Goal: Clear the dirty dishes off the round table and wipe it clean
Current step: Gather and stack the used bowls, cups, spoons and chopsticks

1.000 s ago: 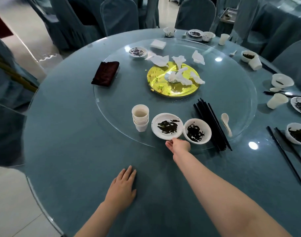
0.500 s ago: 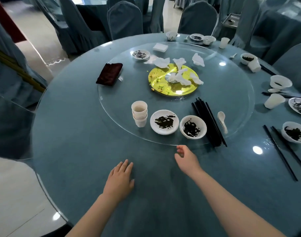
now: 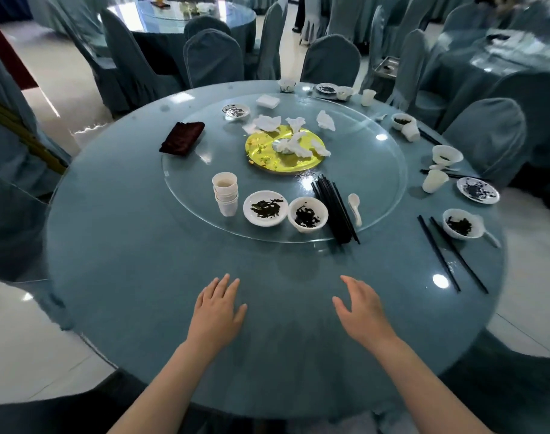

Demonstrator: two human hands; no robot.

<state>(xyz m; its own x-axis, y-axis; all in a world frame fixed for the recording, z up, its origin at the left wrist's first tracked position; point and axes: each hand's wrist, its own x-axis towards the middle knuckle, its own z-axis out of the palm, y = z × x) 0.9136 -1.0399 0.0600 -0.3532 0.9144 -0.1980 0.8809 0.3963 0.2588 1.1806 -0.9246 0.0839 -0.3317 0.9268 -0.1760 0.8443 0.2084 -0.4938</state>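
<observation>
Beyond both sets of fingers, on the glass turntable (image 3: 377, 189), sit a small white plate (image 3: 265, 208) and bowl (image 3: 307, 213) of dark scraps, likely light, hard, slippery and breakable (best gripped by the rims). The left hand (image 3: 217, 311) lies flat on the tabletop (image 3: 126, 261), fingers straight; the right hand (image 3: 363, 308) hovers alongside, fingers loosely spread, holding nothing.

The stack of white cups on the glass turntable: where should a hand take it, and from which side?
Grip the stack of white cups low on the bottom cup's wall, coming from its left with the left hand. It stands upright but leans a little, and a plate sits close on its right, so a low hold probably keeps the cups together.
</observation>
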